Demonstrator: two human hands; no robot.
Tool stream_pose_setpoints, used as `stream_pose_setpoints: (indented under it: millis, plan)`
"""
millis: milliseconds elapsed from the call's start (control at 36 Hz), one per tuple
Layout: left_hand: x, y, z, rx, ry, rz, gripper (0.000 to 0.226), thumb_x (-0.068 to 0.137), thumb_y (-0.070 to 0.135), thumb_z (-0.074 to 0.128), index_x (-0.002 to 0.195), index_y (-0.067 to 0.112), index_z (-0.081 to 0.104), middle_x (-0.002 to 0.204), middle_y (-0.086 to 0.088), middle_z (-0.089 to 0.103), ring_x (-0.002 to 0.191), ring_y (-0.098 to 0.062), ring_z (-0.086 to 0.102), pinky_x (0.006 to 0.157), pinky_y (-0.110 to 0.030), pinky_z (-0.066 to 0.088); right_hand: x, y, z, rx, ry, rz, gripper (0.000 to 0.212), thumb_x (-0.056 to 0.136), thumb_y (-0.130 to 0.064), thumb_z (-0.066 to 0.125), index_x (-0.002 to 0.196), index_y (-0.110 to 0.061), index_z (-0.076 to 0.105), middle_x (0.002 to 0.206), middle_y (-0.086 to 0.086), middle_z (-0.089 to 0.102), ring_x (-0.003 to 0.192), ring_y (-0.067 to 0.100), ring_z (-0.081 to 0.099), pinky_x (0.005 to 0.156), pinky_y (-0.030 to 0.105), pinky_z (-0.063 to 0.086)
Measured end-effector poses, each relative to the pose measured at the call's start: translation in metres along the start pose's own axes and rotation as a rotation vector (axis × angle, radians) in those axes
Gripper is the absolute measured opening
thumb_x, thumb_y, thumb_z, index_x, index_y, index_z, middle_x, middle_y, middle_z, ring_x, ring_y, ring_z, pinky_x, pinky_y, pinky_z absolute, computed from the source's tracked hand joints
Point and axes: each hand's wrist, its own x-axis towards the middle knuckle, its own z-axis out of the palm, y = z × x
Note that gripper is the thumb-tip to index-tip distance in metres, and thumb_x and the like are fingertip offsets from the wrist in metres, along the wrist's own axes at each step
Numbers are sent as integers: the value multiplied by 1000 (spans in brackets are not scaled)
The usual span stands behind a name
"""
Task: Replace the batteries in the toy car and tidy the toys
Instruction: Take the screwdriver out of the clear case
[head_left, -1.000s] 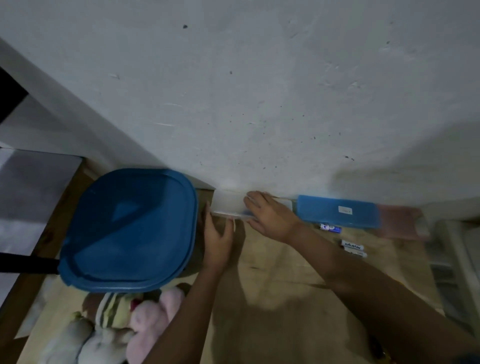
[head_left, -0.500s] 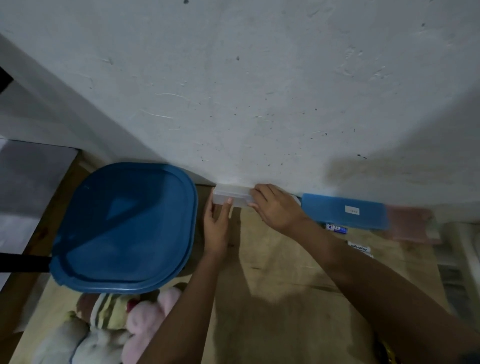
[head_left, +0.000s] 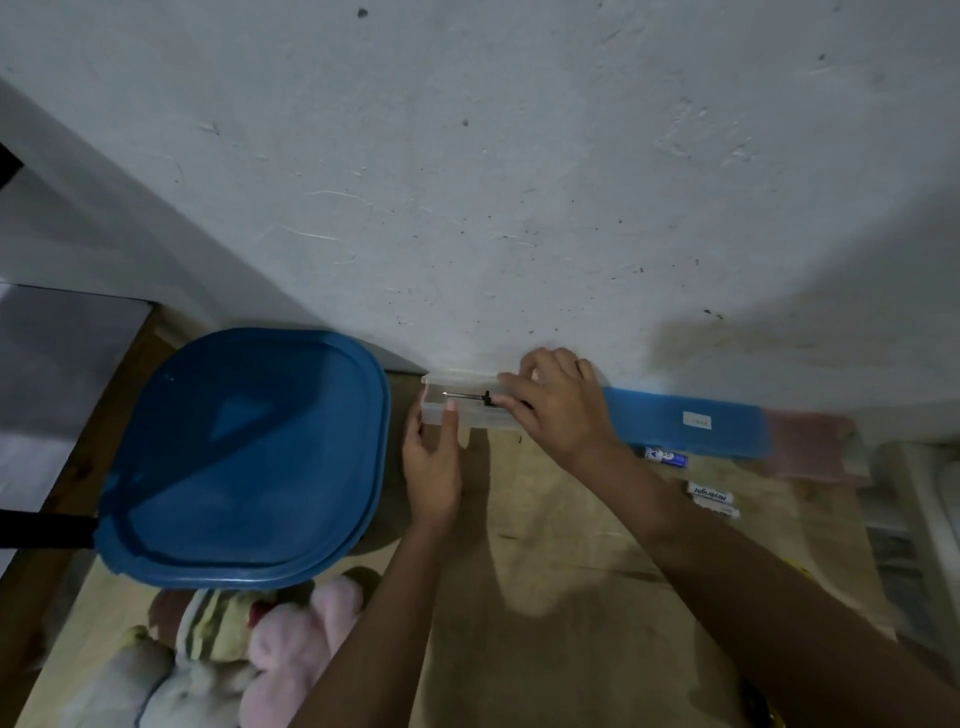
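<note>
1. Resting at frame centre against the white wall, a small clear plastic box (head_left: 470, 408) holds a thin metal screwdriver (head_left: 465, 396).
2. Left hand (head_left: 434, 467) steadies the box, thumb on its front.
3. Right hand (head_left: 558, 408) pinches the screwdriver's handle.

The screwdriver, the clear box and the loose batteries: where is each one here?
screwdriver (head_left: 462, 396), head view, on its metal shaft.
clear box (head_left: 435, 413), head view, on its front wall.
batteries (head_left: 710, 492), head view, on the white label of one.

A home, likely a playroom corner; soft toys (head_left: 218, 654) heaped on the wooden floor (head_left: 571, 597); scuffed painted wall (head_left: 519, 182).
</note>
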Motion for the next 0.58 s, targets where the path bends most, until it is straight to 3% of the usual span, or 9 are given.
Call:
stream_pose_setpoints:
  millis: [83,139,194,250,333,389,417,500,583]
  plan:
    - [-2,-4,-1,26,11,-14,44,94,17,54,136,20,44,112,17,55,83,19,53,70,-2,42,3,-5,-8,51,28,51,27,86,-33,51,93,-15,70,81,4,62,73,20,59,63,27,43]
    - [-5,-6,-5,61,5,-33,48,93,13,54,139,22,41,125,4,55,96,6,56,83,-17,45,6,-7,-13,155,39,131,13,86,-19,60,94,-10,66,81,5,65,69,19,60,61,25,44]
    - [-9,-7,-8,127,-4,-34,51,94,16,53,142,21,37,139,1,47,120,-8,46,98,-27,37,8,-8,-18,242,26,237,9,85,-11,63,92,-7,59,74,3,57,63,16,52,56,24,40]
    - [-12,-7,-10,168,-20,-22,53,95,21,53,144,21,34,145,-1,41,133,-16,37,104,-30,30,5,-10,-20,276,-15,271,8,86,-10,61,88,-7,54,73,1,50,64,15,48,54,26,38]
    - [-9,-2,-12,181,-41,-20,53,95,18,52,144,21,34,146,-4,40,134,-19,37,104,-30,30,-3,-8,-19,253,-42,175,4,81,-4,61,83,-8,59,78,6,60,70,21,57,57,30,49]
    - [-7,2,-12,154,-57,-36,53,94,11,52,144,20,35,141,-2,45,121,-7,46,96,-23,34,-7,-5,-18,231,-72,129,10,77,0,64,85,-7,66,83,8,65,76,24,62,62,30,53]
    - [-6,2,-12,145,-63,-44,53,94,8,51,143,19,36,134,1,51,105,7,51,89,-17,38,-9,-3,-17,211,-102,109,14,75,1,66,86,-6,68,85,8,67,79,24,63,65,30,54]
    - [-5,2,-9,125,-62,-74,54,93,1,49,143,16,36,92,21,50,53,25,46,52,1,38,-11,-4,-17,109,-259,64,13,73,1,69,86,-5,70,85,10,68,79,27,64,61,31,53]
    - [-6,3,-10,139,-55,-80,53,94,1,48,143,17,35,85,20,48,46,23,45,45,2,36,-8,-6,-13,28,-432,36,17,87,-7,57,98,-2,68,97,14,63,93,28,58,69,34,49]
